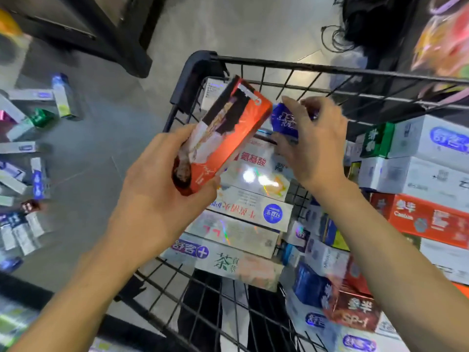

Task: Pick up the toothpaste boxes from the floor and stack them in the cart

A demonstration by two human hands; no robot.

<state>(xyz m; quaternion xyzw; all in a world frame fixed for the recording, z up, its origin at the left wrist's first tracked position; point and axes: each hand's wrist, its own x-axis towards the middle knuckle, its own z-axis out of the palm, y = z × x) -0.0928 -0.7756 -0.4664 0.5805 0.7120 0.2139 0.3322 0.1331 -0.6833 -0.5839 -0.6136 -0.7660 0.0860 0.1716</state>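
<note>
Above the cart (253,62), left hand (162,189) grips an orange box (228,133).

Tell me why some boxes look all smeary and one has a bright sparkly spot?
Head view: the boxes on the grey floor and the dark red box at lower right are smeared by motion blur; the bright spot is light glare on the shiny white box in the black wire cart; the wide-angle lens bends the cart's rim.

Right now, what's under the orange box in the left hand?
Under the orange box, held by the left hand above the cart, lies a row of flat white boxes. The row's far end is covered by the box and hands.
</note>
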